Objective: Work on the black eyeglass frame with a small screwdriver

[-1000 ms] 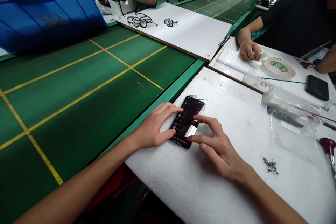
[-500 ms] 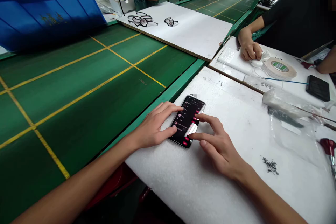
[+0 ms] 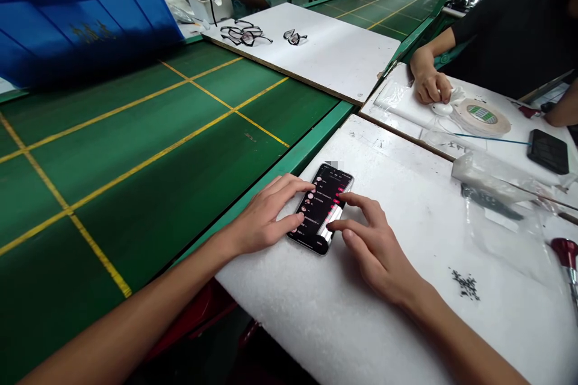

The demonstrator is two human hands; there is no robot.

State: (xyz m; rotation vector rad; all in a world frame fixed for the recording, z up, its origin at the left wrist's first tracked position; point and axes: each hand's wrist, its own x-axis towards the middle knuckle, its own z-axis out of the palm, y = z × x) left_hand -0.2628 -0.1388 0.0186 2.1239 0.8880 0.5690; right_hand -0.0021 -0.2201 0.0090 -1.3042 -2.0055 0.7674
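Your wide-spread fingers (image 3: pixel 287 191), clasping nothing, flank a black, rectangular, glass-faced phone (image 3: pixel 318 209), likely light, stiff and slippery, best held by its nine- and three-o'clock edges.

White worktop (image 3: pixel 388 174), bearing one smartphone (image 3: pixel 318 209), which lies face up, screen lit. Well to the right of the smartphone: a loose scatter of small black bits (image 3: pixel 465 284). Farther right: a clear plastic bag (image 3: pixel 510 243). Farthest right: a red-handled tool (image 3: pixel 564 248).
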